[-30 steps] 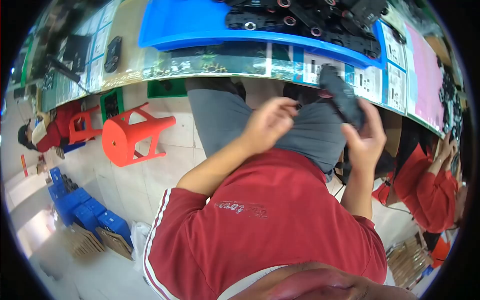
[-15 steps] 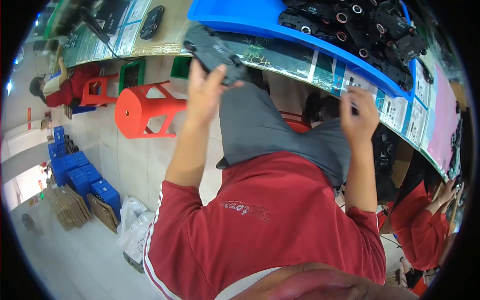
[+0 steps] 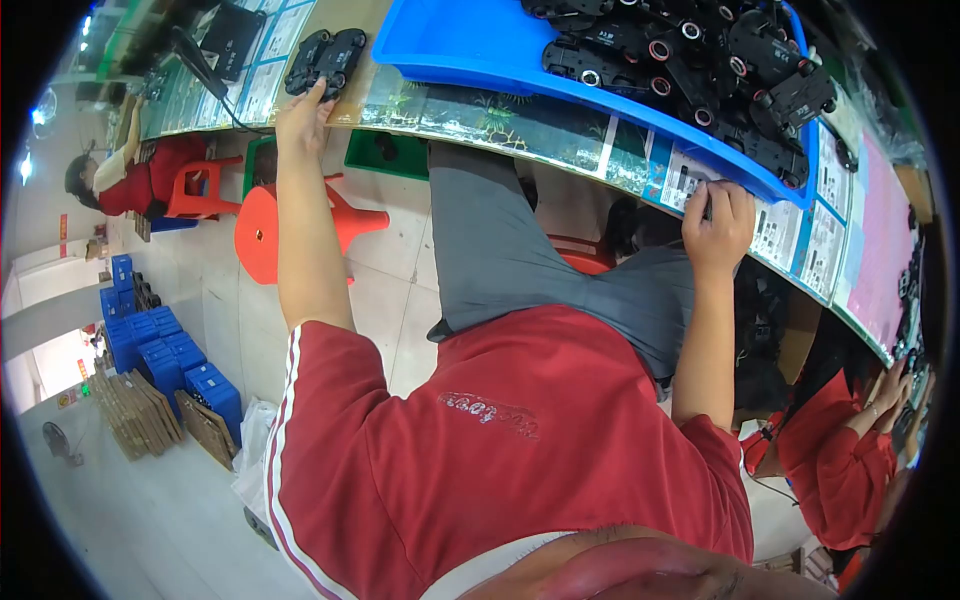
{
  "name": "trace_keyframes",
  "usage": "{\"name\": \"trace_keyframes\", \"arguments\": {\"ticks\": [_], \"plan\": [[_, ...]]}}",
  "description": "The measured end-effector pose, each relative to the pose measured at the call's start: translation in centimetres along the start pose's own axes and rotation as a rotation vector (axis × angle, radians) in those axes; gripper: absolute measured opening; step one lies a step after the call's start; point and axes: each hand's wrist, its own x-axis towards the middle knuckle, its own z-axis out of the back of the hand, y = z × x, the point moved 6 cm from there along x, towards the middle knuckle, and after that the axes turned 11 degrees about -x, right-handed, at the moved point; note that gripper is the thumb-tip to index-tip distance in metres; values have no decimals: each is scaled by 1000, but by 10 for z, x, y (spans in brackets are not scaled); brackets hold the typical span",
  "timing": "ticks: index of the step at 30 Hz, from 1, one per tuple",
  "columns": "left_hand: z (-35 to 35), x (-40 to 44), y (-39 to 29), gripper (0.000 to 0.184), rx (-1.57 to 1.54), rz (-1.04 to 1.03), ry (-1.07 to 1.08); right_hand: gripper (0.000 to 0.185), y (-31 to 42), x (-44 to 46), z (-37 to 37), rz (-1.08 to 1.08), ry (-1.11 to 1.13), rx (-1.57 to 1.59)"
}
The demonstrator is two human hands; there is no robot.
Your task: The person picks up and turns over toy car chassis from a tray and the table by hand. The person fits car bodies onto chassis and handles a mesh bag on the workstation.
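Note:
My left hand (image 3: 304, 120) reaches out to the table at the far left, its fingers closed on the near end of a black toy car chassis (image 3: 346, 58). Side by side with it lies a second black toy car chassis (image 3: 306, 65). At the table's front edge, below the blue tray (image 3: 450, 72), is my right hand (image 3: 720, 228) with curled fingers. Something small and dark shows between them, too little to name. More black chassis parts (image 3: 675, 75), several with silver or red rings, are heaped in the tray's right part.
A red stool (image 3: 262, 235) stands below my left arm, near a green bin (image 3: 385, 152) under the table. Blue crates (image 3: 150, 345) and flattened cardboard (image 3: 135, 410) are at the left. Co-workers in red sit at far left (image 3: 165, 175) and lower right (image 3: 835, 460).
My left hand has moved left with the chassis, from above the table's edge to the tabletop beside the other one. My right hand has shifted slightly and its fingers are more curled.

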Motion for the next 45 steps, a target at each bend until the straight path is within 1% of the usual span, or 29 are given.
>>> {"name": "trace_keyframes", "arguments": {"ticks": [1,3,6,9,11,15,17,18,19,21,23,27,30,32,33,35,36,38,39,40,41,43,45], "plan": [[-1,3,1,31,8,5,-1,6,1,0,0,30,1,16],[7,10,3,32,13,-36,-111,6,1,-1,0,28,18,15],[15,27,5,34,5,-33,-105,6,1,-4,-1,33,21,4],[20,40,-3,34,20,-96,-86,6,2,-2,-4,45,0,-16],[26,45,-6,26,-37,-85,-182,6,2,-2,-5,56,-11,-29],[56,77,-12,27,31,-115,-252,6,3,-1,-5,47,16,-49],[60,85,-14,28,-40,-133,-266,6,4,-1,-5,38,14,-54],[58,81,-18,27,-1,-160,-324,6,4,-1,-5,32,19,-60],[53,79,-22,27,-1,-157,-321,6,4,-1,-5,25,24,-67],[53,78,-24,27,18,-152,-437,6,3,-1,-6,24,22,-68],[59,92,-28,28,3,-161,-462,6,3,-1,-6,25,23,-66],[76,122,-30,34,-29,-103,-464,6,4,-1,-6,27,25,-67],[75,125,-35,38,-46,-132,-525,6,4,0,-7,25,30,-74],[74,120,-39,39,-38,-154,-643,6,5,-1,-7,23,34,-76],[72,120,-37,39,-37,-154,-642,5,5,-1,-6,19,30,-75],[70,118,-37,43,-28,-211,-657,5,4,2,-6,14,19,-69],[60,104,-32,48,0,-213,-674,4,4,2,-6,22,22,-80],[44,79,-45,53,808,-341,-712,2,7,2,-5,15,28,-92],[37,67,-42,52,660,-538,-787,1,8,2,-6,31,3,-92],[33,59,-43,55,595,-584,-803,1,7,1,-6,31,0,-90],[28,46,-43,59,454,-609,-794,1,8,1,-7,31,0,-96],[33,44,-42,57,446,-611,-843,1,10,-1,-8,22,-2,-89],[31,42,-39,53,486,-635,-825,1,7,1,-5,18,-13,-109]]}}
